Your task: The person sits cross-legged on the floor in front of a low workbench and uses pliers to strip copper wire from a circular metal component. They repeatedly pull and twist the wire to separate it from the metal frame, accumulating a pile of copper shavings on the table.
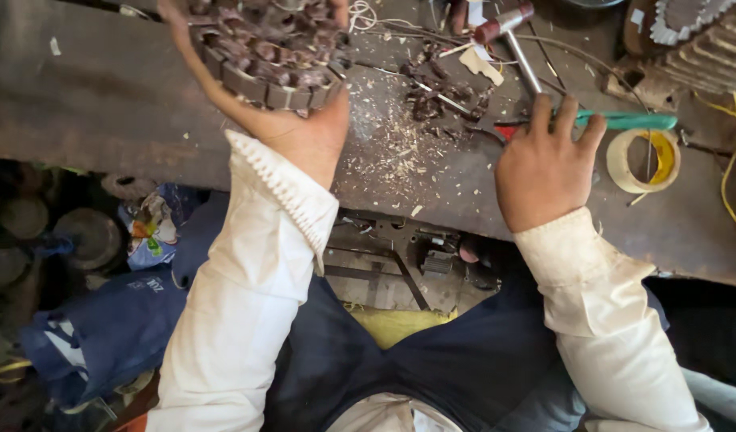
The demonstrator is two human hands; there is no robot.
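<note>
My left hand (300, 132) grips a round motor stator (264, 48) with brown windings and a laminated metal rim, held tilted above the dark workbench (104, 96). My right hand (548, 164) rests on the bench with its fingers over a green-handled tool (624, 121). Whether the fingers are closed around that tool I cannot tell. Both sleeves are cream-coloured.
A roll of pale tape (644, 160) lies right of my right hand. A hammer (512, 36) with a red-brown head, wood shavings (392, 144), dark scraps and wires lie between my hands. Another ribbed stator (704, 40) sits far right. Blue cloth (120, 320) lies below left.
</note>
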